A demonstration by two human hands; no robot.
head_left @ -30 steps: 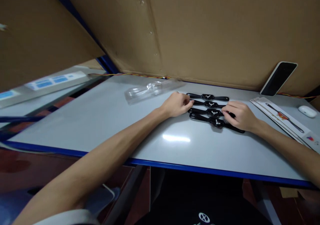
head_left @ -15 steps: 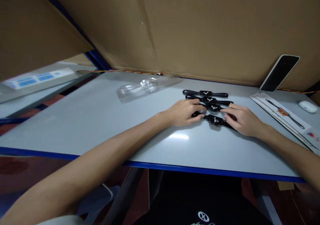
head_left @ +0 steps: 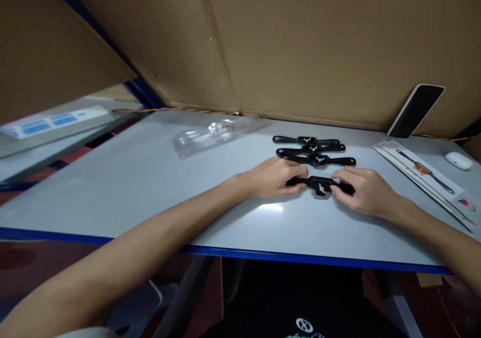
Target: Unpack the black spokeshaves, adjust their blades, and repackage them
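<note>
Four black spokeshaves, one in both hands

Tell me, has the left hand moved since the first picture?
Yes. Judged against the table's blue front edge, the left hand has come nearer the person; it has also shifted right, towards the propped phone.

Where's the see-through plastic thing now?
In the head view, the clear plastic packaging lies near the back edge of the table, left of the black tools and beyond the left hand.

black tools, clear packaging, cards on grey table
</note>
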